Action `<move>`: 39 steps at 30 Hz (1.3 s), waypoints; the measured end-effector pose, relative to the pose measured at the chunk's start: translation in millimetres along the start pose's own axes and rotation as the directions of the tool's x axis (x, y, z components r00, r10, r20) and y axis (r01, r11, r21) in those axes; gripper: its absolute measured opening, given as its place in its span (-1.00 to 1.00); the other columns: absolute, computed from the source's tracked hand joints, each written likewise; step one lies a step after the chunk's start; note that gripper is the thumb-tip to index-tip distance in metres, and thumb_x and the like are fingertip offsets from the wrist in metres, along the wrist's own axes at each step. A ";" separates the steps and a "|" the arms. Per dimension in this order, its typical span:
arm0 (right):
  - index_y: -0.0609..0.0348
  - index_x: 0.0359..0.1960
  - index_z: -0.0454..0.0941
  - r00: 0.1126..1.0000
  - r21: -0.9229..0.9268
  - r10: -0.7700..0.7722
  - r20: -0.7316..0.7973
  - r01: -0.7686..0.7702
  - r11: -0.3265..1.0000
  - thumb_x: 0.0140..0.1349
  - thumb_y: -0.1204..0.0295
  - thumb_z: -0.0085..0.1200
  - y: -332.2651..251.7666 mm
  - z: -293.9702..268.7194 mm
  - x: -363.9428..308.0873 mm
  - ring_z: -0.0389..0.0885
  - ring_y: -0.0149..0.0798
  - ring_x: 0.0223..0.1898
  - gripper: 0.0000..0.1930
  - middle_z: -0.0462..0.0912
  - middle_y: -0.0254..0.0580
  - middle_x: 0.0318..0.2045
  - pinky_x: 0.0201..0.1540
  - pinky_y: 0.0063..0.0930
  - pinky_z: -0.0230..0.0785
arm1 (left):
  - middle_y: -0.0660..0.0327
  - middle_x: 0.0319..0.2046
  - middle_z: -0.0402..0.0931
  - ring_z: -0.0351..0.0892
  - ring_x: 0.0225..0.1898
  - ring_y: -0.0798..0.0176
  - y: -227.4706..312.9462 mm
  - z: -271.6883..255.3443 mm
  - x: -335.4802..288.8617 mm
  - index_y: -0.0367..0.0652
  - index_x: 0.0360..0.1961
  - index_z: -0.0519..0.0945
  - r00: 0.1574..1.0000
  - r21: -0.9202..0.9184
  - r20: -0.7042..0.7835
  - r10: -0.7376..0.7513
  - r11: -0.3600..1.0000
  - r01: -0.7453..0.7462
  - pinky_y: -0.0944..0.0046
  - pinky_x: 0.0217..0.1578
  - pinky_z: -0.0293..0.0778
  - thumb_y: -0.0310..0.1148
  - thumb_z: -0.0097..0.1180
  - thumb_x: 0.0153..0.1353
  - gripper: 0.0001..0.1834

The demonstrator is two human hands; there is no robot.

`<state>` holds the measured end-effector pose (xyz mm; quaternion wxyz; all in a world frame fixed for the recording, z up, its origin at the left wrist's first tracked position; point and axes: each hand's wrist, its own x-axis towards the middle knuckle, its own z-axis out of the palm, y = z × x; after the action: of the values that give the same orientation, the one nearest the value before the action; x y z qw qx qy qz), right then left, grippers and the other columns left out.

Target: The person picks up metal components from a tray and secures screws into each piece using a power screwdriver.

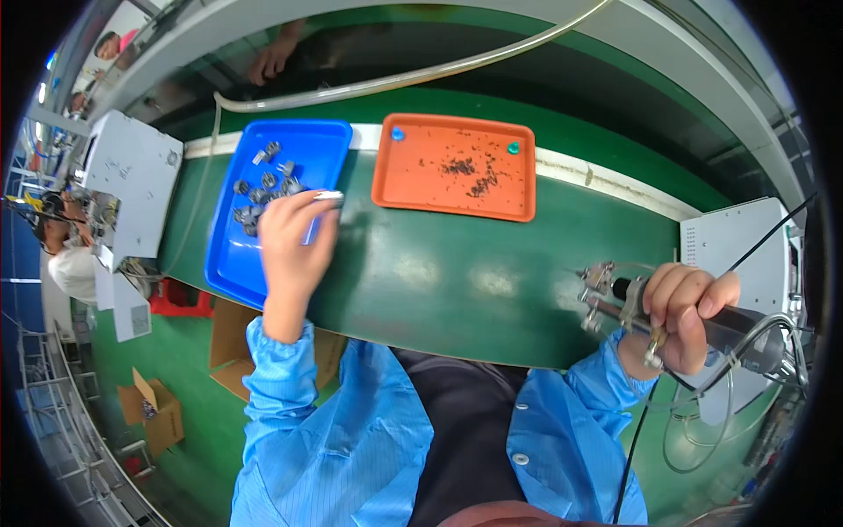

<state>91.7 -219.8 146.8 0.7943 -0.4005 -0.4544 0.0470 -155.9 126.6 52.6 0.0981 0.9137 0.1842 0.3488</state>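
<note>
My left hand (294,241) reaches over the right side of a blue tray (230,263). Its thumb and fingers pinch a small, shiny whitish part (328,195); the exact kind is too small to make out. Several small grey metal parts (268,180) lie in the tray, some partly hidden by this hand. On the right, my right hand (683,314) is wrapped round a dark powered screwdriver (733,332) with metal fittings and thin hoses. Its tip end points left over the green bench.
An orange tray (413,189) with scattered tiny dark screws (461,167) sits at the back of the green bench (421,290). A clear hose (421,81) curves behind it. Grey machine housings (136,180) flank both ends. Cardboard boxes (160,420) stand on the floor at left.
</note>
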 end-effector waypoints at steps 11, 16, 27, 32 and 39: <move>0.09 -0.16 0.30 0.998 0.046 -0.024 -0.051 0.026 0.999 0.11 0.59 0.19 -3.2 -6.4 -5.6 0.33 -0.35 -0.75 -0.66 0.40 -0.32 -0.71 -0.64 -0.42 0.22 | -0.11 0.18 0.53 0.47 0.25 -0.18 -87.8 52.6 107.4 -0.21 0.14 0.59 0.996 -0.089 0.056 0.067 0.994 -0.062 0.05 0.29 0.36 -0.47 0.21 0.23 -0.58; 0.13 -0.18 0.27 0.999 0.194 0.007 -0.040 0.001 0.981 0.13 0.61 0.23 5.8 -0.2 -8.0 0.33 -0.36 -0.73 -0.65 0.42 -0.29 -0.68 -0.62 -0.44 0.22 | -0.24 0.22 0.46 0.43 0.29 -0.24 -177.0 128.2 145.6 -0.29 0.34 0.39 0.962 0.027 0.205 -0.182 0.983 0.180 0.05 0.34 0.33 -0.47 0.19 0.13 -0.32; 0.17 -0.24 0.30 0.986 0.113 0.067 -0.155 -0.049 0.992 0.05 0.73 0.22 9.5 13.7 -8.4 0.34 -0.38 -0.71 -0.65 0.43 -0.27 -0.65 -0.62 -0.49 0.18 | 0.01 -0.31 0.72 0.74 -0.25 0.07 -88.7 119.1 165.1 -0.31 0.01 0.65 0.947 -0.169 0.263 -0.182 0.958 0.231 0.18 -0.16 0.61 -0.32 0.37 0.10 -0.55; 0.16 -0.23 0.30 0.983 0.091 0.043 -0.177 -0.027 0.995 0.08 0.67 0.26 0.0 11.1 -11.8 0.34 -0.38 -0.72 -0.64 0.43 -0.29 -0.65 -0.62 -0.49 0.19 | 0.16 -0.40 0.66 0.69 -0.32 0.23 67.7 65.2 111.9 -0.22 -0.11 0.57 0.962 -0.454 0.253 -0.103 0.866 0.212 0.21 -0.27 0.60 -0.25 0.42 0.12 -0.60; 0.20 -0.17 0.31 0.990 0.020 0.019 -0.141 -0.017 1.000 0.16 0.55 0.29 14.8 -5.1 -13.2 0.36 -0.32 -0.70 -0.65 0.39 -0.21 -0.61 -0.64 -0.42 0.17 | 0.24 -0.45 0.56 0.58 -0.37 0.09 153.4 111.2 7.8 -0.03 -0.41 0.62 0.852 -0.634 0.144 0.503 0.708 -0.311 0.12 -0.33 0.42 -0.30 0.41 0.03 -0.82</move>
<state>92.1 -218.6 126.4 0.8277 -0.3994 -0.3931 0.0302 -34.5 -15.9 22.5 0.3234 0.8972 -0.1597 0.2549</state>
